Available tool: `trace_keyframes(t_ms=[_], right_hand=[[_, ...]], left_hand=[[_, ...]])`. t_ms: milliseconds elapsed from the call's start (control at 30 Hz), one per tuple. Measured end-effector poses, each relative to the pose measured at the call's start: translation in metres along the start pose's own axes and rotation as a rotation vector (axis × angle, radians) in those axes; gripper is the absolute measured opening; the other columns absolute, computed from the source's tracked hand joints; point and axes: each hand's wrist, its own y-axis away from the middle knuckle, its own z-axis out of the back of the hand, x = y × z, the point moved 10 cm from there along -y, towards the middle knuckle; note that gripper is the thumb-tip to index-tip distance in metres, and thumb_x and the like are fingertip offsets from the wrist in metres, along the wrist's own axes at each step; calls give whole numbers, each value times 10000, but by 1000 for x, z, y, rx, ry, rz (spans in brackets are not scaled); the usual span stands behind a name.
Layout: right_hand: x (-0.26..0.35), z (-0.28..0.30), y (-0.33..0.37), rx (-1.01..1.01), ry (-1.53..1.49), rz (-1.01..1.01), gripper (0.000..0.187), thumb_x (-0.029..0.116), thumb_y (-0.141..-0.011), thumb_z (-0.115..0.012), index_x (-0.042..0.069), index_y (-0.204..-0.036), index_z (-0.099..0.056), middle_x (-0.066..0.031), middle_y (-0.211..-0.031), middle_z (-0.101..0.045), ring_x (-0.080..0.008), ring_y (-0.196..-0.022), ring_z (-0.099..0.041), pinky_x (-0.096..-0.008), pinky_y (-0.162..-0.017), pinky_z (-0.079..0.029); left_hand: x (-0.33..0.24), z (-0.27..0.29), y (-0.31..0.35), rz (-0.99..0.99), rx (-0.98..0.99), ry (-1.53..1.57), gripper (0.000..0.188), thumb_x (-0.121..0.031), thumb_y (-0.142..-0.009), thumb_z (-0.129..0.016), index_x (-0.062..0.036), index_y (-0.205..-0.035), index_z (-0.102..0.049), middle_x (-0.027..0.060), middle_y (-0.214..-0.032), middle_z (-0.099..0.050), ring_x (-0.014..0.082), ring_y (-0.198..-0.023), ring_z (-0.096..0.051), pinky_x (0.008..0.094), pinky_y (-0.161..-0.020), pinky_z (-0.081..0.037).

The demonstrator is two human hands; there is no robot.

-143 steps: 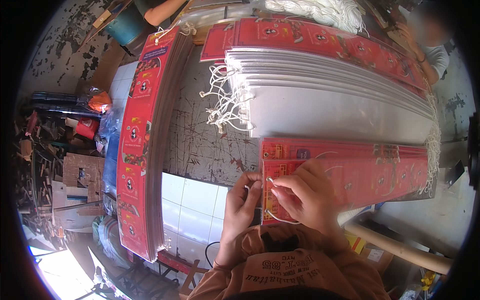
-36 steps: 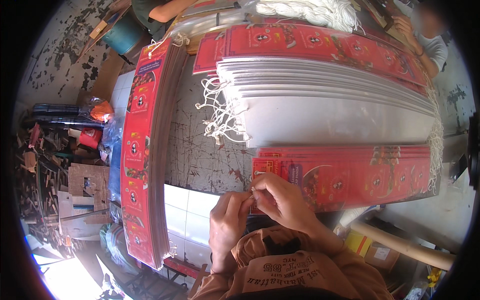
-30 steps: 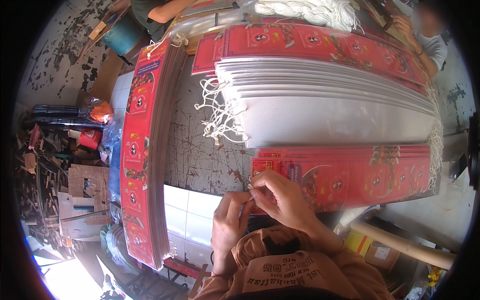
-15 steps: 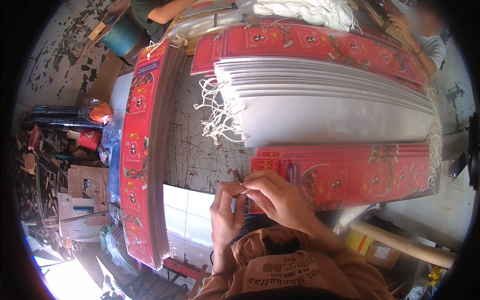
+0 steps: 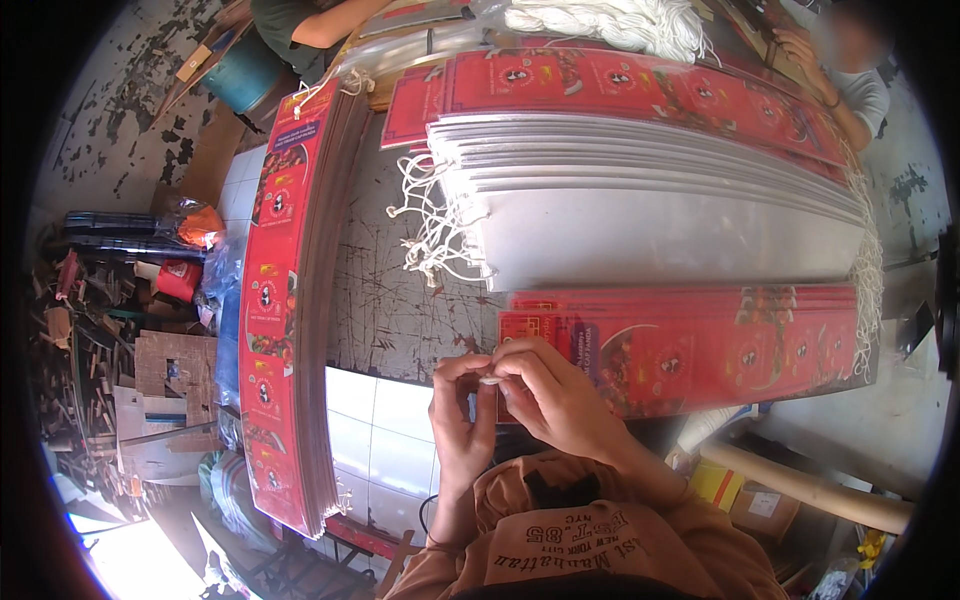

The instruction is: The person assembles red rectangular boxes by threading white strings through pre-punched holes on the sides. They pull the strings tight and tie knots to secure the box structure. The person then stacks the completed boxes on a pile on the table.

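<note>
My left hand (image 5: 463, 425) and my right hand (image 5: 562, 402) meet at the left end of a red printed panel (image 5: 690, 355), near the table's front edge. Fingertips of both pinch a short bit of white cord (image 5: 489, 380); its ends are hidden by the fingers. Beyond that panel lies a fanned stack of panels with plain silver-grey backs (image 5: 670, 240). Knotted white cord loops (image 5: 430, 265) hang from the stack's left end, and more cords (image 5: 868, 290) trail along the right ends.
A tall stack of red panels (image 5: 270, 300) runs along the left. White cord hanks (image 5: 610, 25) lie at the back. Two other people's arms (image 5: 335, 22) show at the far side. A cardboard tube (image 5: 815, 490) is at lower right, scrap wood (image 5: 90, 350) at left.
My hands stay together at the panel's corner. The fingers have shifted slightly, and more of the white cord shows between them.
</note>
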Motion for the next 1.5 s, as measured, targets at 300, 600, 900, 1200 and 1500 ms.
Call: trace_keyframes(t_ms=[300, 600, 900, 1200, 1500], right_hand=[[1, 1, -1, -3, -38, 3, 213, -23, -794, -584, -18, -980, -478, -135, -1006, -469, -298, -789, -558, -355, -651, -479], [-4, 16, 2, -106, -123, -57, 173, -27, -777, -626, 21, -930, -562, -96, -976, -512, -204, -851, -562, -287, -693, -470], [5, 4, -3, -25, -9, 41, 296, -55, -714, -620, 16, -981, -511, -124, -1005, -503, -293, -917, -528, -366, -734, -463], [2, -1, -4, 6, 31, -12, 315, -29, -702, -669, 28, -973, -519, -100, -942, -548, -286, -905, -530, -363, -755, -459], [9, -10, -4, 24, 285, 65, 338, -12, -644, -658, 12, -956, -530, -88, -926, -540, -253, -883, -520, -341, -790, -460]], left_hand=[[17, 3, 2, 15, -40, 267, 160, 77, -865, -489, -3, -1001, -461, 94, -983, -545, 111, -850, -542, 221, -763, -437], [14, -2, 4, 70, 26, 315, 170, 49, -850, -552, 29, -1017, -521, 140, -1063, -574, 167, -988, -557, 289, -874, -460], [13, 7, 4, 50, -110, 297, 82, -18, -864, -575, 5, -923, -524, 123, -978, -600, 132, -876, -556, 272, -796, -452], [3, 18, 0, -6, -193, 236, 80, -65, -886, -557, -14, -910, -501, 107, -930, -591, 119, -830, -531, 257, -772, -424], [-10, 42, 2, -126, -309, 102, 138, -107, -887, -561, -8, -931, -475, 118, -906, -572, 149, -836, -534, 279, -775, -416]])
